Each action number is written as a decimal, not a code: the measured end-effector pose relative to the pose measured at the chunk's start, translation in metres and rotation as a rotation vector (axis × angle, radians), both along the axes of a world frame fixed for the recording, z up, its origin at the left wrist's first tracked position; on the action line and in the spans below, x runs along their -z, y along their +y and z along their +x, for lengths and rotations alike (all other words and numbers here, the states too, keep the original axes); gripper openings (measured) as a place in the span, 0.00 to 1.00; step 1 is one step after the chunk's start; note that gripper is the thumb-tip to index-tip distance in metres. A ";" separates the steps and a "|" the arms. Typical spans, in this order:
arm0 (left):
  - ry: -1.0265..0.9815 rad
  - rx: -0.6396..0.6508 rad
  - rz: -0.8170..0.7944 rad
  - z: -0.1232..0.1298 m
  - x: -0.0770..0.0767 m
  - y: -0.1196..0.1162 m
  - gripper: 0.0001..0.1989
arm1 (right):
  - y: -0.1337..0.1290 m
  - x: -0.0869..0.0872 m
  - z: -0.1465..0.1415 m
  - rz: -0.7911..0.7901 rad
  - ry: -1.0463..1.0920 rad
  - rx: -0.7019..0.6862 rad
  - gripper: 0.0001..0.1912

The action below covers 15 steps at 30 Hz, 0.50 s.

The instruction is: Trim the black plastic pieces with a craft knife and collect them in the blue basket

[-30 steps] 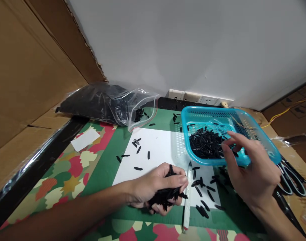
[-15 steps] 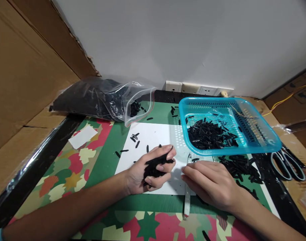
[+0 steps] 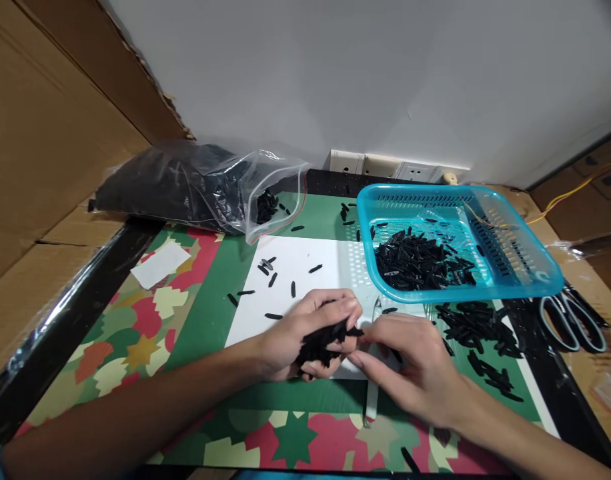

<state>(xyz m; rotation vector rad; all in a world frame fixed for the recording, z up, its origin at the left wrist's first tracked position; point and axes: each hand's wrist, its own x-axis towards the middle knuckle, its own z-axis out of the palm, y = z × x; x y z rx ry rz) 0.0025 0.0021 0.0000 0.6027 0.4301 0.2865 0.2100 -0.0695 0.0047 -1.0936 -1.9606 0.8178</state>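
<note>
Because the left hand [image 3: 294,330] clasps a bulging bundle of black pieces [image 3: 316,345] at the blue basket's [image 3: 410,296] eight o'clock, any tug by the right hand [image 3: 420,363], its grip at three o'clock unclear, could scatter protruding ends over the paper [image 3: 330,253].

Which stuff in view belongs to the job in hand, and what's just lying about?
Likely job:
black pieces in left hand
right hand
blue basket of similar pieces
clear bag

Likely lying about:
scissors
small white paper
white stick, role unclear
</note>
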 end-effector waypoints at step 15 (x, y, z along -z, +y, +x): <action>-0.041 0.551 0.156 0.001 0.004 -0.022 0.21 | 0.018 0.010 -0.013 0.231 -0.477 -0.149 0.33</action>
